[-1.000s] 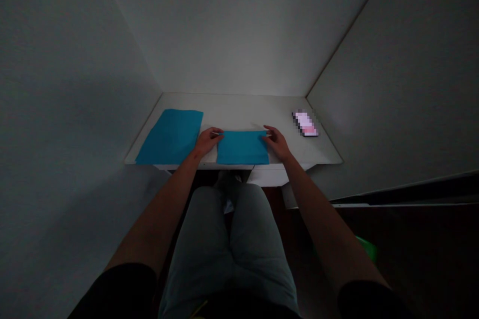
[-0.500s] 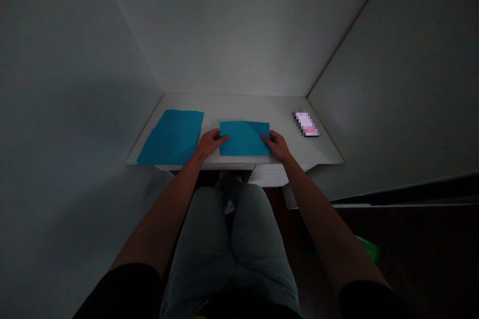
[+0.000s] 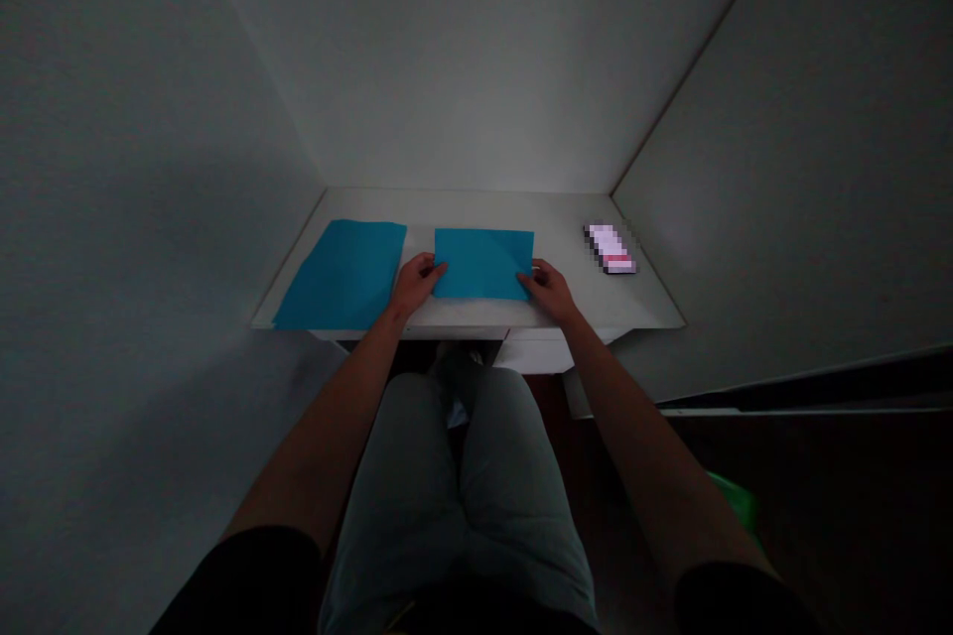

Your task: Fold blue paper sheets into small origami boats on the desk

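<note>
- Your left hand [image 3: 414, 282] sits a little left of the frame's middle, with its fingers pinching the near left corner of the folded blue sheet [image 3: 483, 263].
- Your right hand [image 3: 549, 286] mirrors it just right of the middle, its fingertips grasping the near right corner of that same sheet.
- The folded blue sheet lies in the centre of the picture on the white desk [image 3: 566, 218], spanning the gap between your two hands; its far edge runs straight across, and its near edge stops short of the desk's front lip.
- In this dim light you cannot tell whether the near edge is lifted off the desk or lying flat on it.
- A second, larger blue sheet [image 3: 342, 273] lies flat to the left of the middle, just beside your left hand. Its right edge comes close to the folded sheet, but the two do not overlap.
- At the right of the middle, well apart from both hands, a small pixelated pink and white object [image 3: 611, 248] rests on the desk near the right wall.
- Your forearms reach up from the lower corners of the frame, and your knees fill the bottom centre below the desk's front lip.
</note>
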`<state>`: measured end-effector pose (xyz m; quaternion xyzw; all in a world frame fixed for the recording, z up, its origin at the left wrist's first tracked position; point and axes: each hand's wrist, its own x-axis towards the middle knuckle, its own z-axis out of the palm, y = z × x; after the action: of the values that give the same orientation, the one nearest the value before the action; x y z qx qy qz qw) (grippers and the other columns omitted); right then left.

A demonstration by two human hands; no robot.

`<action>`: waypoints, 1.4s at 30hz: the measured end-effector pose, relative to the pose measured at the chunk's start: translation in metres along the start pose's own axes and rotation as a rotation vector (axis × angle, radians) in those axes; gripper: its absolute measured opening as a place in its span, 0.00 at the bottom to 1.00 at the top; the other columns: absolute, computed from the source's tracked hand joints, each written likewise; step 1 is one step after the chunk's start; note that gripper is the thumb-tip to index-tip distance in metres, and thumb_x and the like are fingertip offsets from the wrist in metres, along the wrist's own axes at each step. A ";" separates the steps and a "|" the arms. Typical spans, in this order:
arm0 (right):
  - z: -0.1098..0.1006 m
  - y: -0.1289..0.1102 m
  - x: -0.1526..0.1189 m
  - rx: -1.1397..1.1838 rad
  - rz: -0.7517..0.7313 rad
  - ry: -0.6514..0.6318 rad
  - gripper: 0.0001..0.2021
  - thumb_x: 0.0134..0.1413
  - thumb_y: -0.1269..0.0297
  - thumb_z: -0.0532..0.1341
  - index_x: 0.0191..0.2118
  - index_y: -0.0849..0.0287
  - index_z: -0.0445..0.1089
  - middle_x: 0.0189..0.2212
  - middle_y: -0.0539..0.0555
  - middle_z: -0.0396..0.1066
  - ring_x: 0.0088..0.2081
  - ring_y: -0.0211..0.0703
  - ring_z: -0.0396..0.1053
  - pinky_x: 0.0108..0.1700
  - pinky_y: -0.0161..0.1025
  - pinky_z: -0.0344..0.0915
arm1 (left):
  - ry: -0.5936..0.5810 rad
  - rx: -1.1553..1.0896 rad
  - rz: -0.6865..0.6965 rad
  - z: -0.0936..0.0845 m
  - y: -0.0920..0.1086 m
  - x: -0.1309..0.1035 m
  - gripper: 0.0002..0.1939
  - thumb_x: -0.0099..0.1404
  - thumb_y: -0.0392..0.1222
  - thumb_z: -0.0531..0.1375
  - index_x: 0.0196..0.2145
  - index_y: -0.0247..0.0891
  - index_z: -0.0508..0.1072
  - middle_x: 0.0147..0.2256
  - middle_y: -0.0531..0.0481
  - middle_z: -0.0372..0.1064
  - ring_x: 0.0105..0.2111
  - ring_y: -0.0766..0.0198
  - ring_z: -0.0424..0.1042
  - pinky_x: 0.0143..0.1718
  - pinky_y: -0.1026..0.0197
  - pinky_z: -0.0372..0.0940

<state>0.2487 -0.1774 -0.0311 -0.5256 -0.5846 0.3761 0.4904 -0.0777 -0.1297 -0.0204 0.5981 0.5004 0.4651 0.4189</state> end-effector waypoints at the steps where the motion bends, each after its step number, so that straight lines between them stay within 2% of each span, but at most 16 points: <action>1: 0.000 0.000 0.000 -0.013 -0.008 0.014 0.30 0.53 0.33 0.71 0.51 0.51 0.76 0.27 0.46 0.70 0.30 0.42 0.69 0.34 0.40 0.71 | -0.013 -0.010 -0.004 0.000 0.000 -0.001 0.18 0.65 0.54 0.71 0.43 0.41 0.75 0.37 0.48 0.80 0.36 0.61 0.77 0.40 0.59 0.72; 4: -0.002 -0.001 0.000 -0.019 -0.035 0.029 0.32 0.54 0.32 0.70 0.55 0.51 0.76 0.26 0.45 0.66 0.28 0.40 0.65 0.31 0.39 0.67 | -0.084 -0.027 -0.003 -0.001 0.002 -0.003 0.26 0.60 0.56 0.74 0.49 0.41 0.74 0.35 0.50 0.79 0.34 0.61 0.77 0.37 0.59 0.71; 6: -0.002 -0.001 0.000 -0.017 -0.043 0.022 0.33 0.56 0.32 0.69 0.58 0.50 0.76 0.27 0.45 0.66 0.28 0.40 0.64 0.30 0.38 0.65 | -0.112 -0.019 0.012 -0.001 0.003 -0.005 0.28 0.59 0.55 0.74 0.51 0.42 0.73 0.33 0.51 0.78 0.33 0.61 0.77 0.37 0.59 0.71; 10: -0.003 -0.001 0.001 -0.034 -0.036 0.019 0.33 0.57 0.34 0.68 0.59 0.51 0.76 0.29 0.47 0.70 0.30 0.42 0.66 0.31 0.39 0.66 | -0.102 0.003 0.047 -0.002 0.004 -0.005 0.21 0.62 0.52 0.72 0.49 0.42 0.75 0.33 0.52 0.78 0.34 0.61 0.76 0.38 0.59 0.71; 15: -0.003 -0.001 0.001 -0.063 -0.062 0.006 0.29 0.62 0.39 0.64 0.61 0.52 0.78 0.40 0.52 0.80 0.34 0.45 0.72 0.39 0.43 0.71 | -0.105 0.022 0.056 -0.001 0.005 -0.006 0.16 0.66 0.47 0.68 0.50 0.42 0.78 0.36 0.49 0.80 0.35 0.61 0.77 0.39 0.60 0.71; 19: -0.004 -0.003 0.000 -0.181 -0.132 -0.054 0.23 0.68 0.49 0.60 0.62 0.48 0.79 0.56 0.54 0.81 0.48 0.52 0.77 0.55 0.50 0.73 | -0.193 0.089 0.094 0.000 0.010 -0.012 0.22 0.67 0.50 0.68 0.56 0.43 0.81 0.43 0.46 0.83 0.39 0.58 0.79 0.42 0.58 0.72; 22: -0.004 -0.005 -0.001 -0.298 -0.180 -0.123 0.20 0.66 0.57 0.59 0.57 0.48 0.83 0.56 0.54 0.81 0.55 0.55 0.77 0.62 0.53 0.70 | -0.272 0.253 0.151 0.000 0.016 -0.017 0.25 0.65 0.55 0.72 0.57 0.46 0.84 0.47 0.46 0.84 0.41 0.55 0.79 0.48 0.54 0.73; 25: -0.003 -0.007 -0.002 -0.381 -0.178 -0.152 0.19 0.63 0.61 0.61 0.54 0.48 0.85 0.53 0.54 0.81 0.52 0.55 0.77 0.59 0.52 0.72 | -0.280 0.352 0.210 0.002 0.020 -0.018 0.19 0.68 0.57 0.69 0.51 0.48 0.87 0.47 0.46 0.84 0.44 0.52 0.79 0.53 0.51 0.72; 29: -0.002 -0.012 -0.004 -0.394 -0.169 -0.149 0.15 0.66 0.57 0.63 0.52 0.47 0.86 0.52 0.55 0.81 0.52 0.56 0.77 0.59 0.53 0.71 | -0.289 0.365 0.265 0.003 0.019 -0.016 0.14 0.74 0.54 0.65 0.44 0.47 0.89 0.47 0.46 0.83 0.48 0.52 0.80 0.56 0.52 0.71; 33: 0.000 -0.015 -0.005 -0.462 -0.174 -0.141 0.15 0.66 0.51 0.66 0.53 0.46 0.85 0.50 0.55 0.80 0.50 0.55 0.77 0.58 0.52 0.71 | -0.308 0.457 0.261 0.005 0.017 -0.015 0.12 0.67 0.47 0.71 0.48 0.48 0.88 0.51 0.46 0.79 0.38 0.57 0.77 0.52 0.51 0.71; 36: 0.001 -0.015 -0.005 -0.530 -0.182 -0.147 0.18 0.63 0.48 0.70 0.54 0.47 0.85 0.49 0.56 0.78 0.48 0.55 0.77 0.57 0.53 0.72 | -0.282 0.486 0.303 0.008 0.016 -0.015 0.11 0.66 0.44 0.71 0.47 0.47 0.88 0.54 0.44 0.76 0.47 0.52 0.77 0.59 0.47 0.67; 39: 0.001 -0.012 -0.005 -0.567 -0.196 -0.131 0.25 0.57 0.43 0.74 0.57 0.47 0.83 0.51 0.57 0.75 0.49 0.56 0.77 0.58 0.54 0.73 | -0.282 0.513 0.346 0.009 0.016 -0.019 0.11 0.69 0.46 0.69 0.47 0.46 0.88 0.55 0.41 0.77 0.56 0.44 0.73 0.65 0.41 0.61; 40: 0.000 -0.011 -0.005 -0.574 -0.200 -0.128 0.29 0.54 0.41 0.76 0.58 0.48 0.83 0.52 0.58 0.73 0.49 0.57 0.77 0.58 0.55 0.73 | -0.302 0.524 0.360 0.009 0.017 -0.021 0.14 0.68 0.49 0.71 0.49 0.46 0.87 0.55 0.41 0.77 0.58 0.42 0.72 0.66 0.39 0.60; 42: -0.001 -0.008 -0.006 -0.591 -0.213 -0.136 0.35 0.49 0.38 0.78 0.60 0.48 0.81 0.55 0.59 0.71 0.51 0.59 0.77 0.59 0.56 0.73 | -0.358 0.554 0.391 0.008 0.018 -0.026 0.25 0.61 0.55 0.76 0.54 0.46 0.85 0.59 0.41 0.77 0.62 0.38 0.69 0.69 0.37 0.57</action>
<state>0.2475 -0.1843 -0.0243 -0.5551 -0.7514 0.1709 0.3131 -0.0678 -0.1588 -0.0082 0.8447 0.4025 0.2714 0.2255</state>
